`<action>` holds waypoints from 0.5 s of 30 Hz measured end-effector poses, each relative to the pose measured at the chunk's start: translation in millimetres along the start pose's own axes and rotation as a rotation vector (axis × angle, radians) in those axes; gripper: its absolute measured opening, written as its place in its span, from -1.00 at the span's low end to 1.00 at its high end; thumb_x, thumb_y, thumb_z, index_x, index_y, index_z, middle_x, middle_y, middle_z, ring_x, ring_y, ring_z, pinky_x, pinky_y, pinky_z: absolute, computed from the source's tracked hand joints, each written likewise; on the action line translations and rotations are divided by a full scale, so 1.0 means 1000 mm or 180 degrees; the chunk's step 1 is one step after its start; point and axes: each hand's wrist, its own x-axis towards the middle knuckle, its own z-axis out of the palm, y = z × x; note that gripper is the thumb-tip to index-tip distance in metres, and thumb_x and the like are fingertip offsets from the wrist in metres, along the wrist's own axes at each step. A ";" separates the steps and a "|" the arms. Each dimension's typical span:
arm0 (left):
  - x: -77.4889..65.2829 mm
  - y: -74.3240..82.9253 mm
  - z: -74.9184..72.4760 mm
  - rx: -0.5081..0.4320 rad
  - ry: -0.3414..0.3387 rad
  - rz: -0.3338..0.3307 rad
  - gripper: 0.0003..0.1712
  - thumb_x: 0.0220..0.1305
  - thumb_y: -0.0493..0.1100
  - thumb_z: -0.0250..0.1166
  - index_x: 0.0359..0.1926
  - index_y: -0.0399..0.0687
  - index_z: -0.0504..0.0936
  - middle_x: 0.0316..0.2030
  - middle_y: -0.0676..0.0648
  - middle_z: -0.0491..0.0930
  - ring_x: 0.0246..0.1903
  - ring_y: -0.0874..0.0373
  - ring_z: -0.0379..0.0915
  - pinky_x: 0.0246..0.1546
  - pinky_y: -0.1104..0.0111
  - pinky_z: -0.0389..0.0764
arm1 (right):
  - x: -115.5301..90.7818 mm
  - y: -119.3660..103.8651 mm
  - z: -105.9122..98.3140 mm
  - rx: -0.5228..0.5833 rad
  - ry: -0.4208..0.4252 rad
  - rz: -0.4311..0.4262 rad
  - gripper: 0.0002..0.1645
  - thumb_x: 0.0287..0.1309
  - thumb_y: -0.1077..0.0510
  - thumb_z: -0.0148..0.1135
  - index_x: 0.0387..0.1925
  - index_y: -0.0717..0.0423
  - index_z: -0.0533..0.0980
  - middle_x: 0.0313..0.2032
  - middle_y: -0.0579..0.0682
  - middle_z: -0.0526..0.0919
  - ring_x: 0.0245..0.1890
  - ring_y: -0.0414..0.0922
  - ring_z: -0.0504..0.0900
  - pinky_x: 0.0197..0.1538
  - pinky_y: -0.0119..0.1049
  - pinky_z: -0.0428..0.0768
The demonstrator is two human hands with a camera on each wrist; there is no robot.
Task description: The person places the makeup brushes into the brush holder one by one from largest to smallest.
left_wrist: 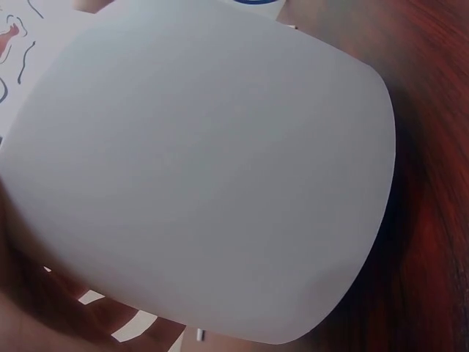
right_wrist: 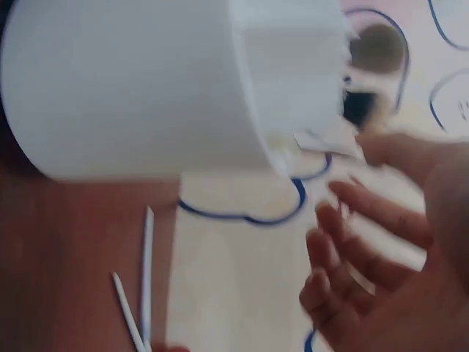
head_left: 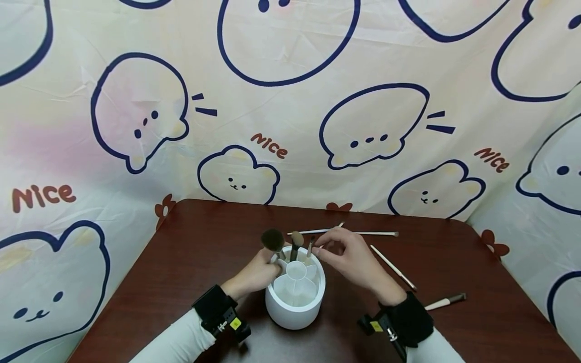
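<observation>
A white round brush holder [head_left: 295, 315] with inner compartments stands on the table. My left hand [head_left: 255, 272] grips its left side at the rim; part of that hand is hidden behind the holder wall [left_wrist: 212, 169]. In the holder are a large dark fluffy makeup brush [head_left: 273, 240], a smaller tan-tipped makeup brush [head_left: 297, 239] and a thin brush [head_left: 311, 243]. My right hand [head_left: 351, 254] hovers at the right rim, thumb and index fingertips spread beside the thin brush. In the right wrist view the other fingers [right_wrist: 330, 253] are loosely bent.
Several slim white-handled brushes lie on the dark wooden table [head_left: 218, 237]: one white stick [head_left: 376, 233] along the back, another stick [head_left: 392, 267] slanting at the right, and a dark-tipped brush [head_left: 447, 301] near the right wrist. A cartoon-printed cloth [head_left: 295, 111] hangs behind.
</observation>
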 end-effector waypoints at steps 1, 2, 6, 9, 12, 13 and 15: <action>0.000 0.000 0.000 -0.0002 0.0003 -0.0008 -0.42 0.00 -0.42 -0.01 0.14 -0.12 0.42 0.02 -0.09 0.48 -0.07 0.11 0.30 0.01 0.13 0.30 | 0.002 0.004 -0.005 0.0017 -0.0074 -0.0030 -0.87 0.12 0.00 0.27 -0.25 -0.18 0.59 -0.28 -0.24 0.56 -0.31 -0.25 0.48 -0.36 -0.21 0.50; 0.000 0.000 0.000 0.0015 0.0012 -0.0005 -0.41 0.00 -0.42 -0.01 0.14 -0.12 0.42 0.01 -0.10 0.48 -0.07 0.10 0.30 0.00 0.13 0.31 | 0.005 0.008 -0.011 0.0026 -0.0132 -0.0031 -0.86 0.14 0.00 0.26 -0.22 -0.19 0.58 -0.26 -0.24 0.56 -0.30 -0.24 0.48 -0.35 -0.19 0.50; 0.001 0.000 -0.001 0.0012 0.0018 -0.0042 -0.40 0.02 -0.41 -0.01 0.17 -0.12 0.39 0.05 -0.12 0.45 -0.06 0.10 0.29 0.02 0.11 0.32 | 0.020 0.033 -0.020 -0.0031 -0.0222 0.0115 -0.83 0.19 0.05 0.20 -0.16 -0.10 0.55 -0.28 -0.16 0.58 -0.30 -0.17 0.49 -0.30 -0.17 0.52; 0.001 0.001 -0.001 -0.0011 0.0000 -0.0061 -0.39 0.04 -0.43 -0.01 0.19 -0.10 0.38 0.09 -0.11 0.44 0.00 0.12 0.29 0.06 0.09 0.30 | 0.033 0.059 -0.011 -0.0217 -0.0275 0.0358 -0.77 0.19 0.12 0.18 -0.11 0.06 0.54 -0.30 -0.07 0.58 -0.33 -0.12 0.50 -0.32 -0.19 0.52; -0.001 0.009 0.000 -0.0080 -0.0053 -0.0062 -0.39 0.03 -0.46 -0.01 0.19 -0.14 0.38 0.10 -0.15 0.44 0.03 0.08 0.28 0.08 0.06 0.29 | 0.043 0.085 0.005 -0.0426 -0.0516 0.0560 -0.65 0.21 0.15 0.15 0.01 0.19 0.47 -0.24 0.03 0.57 -0.29 -0.08 0.50 -0.29 -0.19 0.52; -0.002 0.014 -0.001 -0.0099 -0.0072 -0.0049 -0.38 0.02 -0.47 -0.01 0.19 -0.16 0.38 0.11 -0.16 0.43 0.04 0.06 0.28 0.08 0.05 0.28 | 0.045 0.092 0.010 -0.0481 -0.0600 0.0607 -0.61 0.22 0.15 0.14 0.06 0.22 0.44 -0.21 0.07 0.56 -0.26 -0.07 0.50 -0.26 -0.17 0.52; -0.005 0.023 -0.002 -0.0148 -0.0095 -0.0071 -0.39 0.00 -0.48 -0.01 0.17 -0.21 0.38 0.11 -0.19 0.41 0.02 0.04 0.27 0.06 0.05 0.29 | 0.050 0.104 0.020 -0.0556 -0.0745 0.0653 -0.54 0.23 0.16 0.12 0.13 0.25 0.37 -0.13 0.15 0.53 -0.21 -0.03 0.50 -0.19 -0.12 0.52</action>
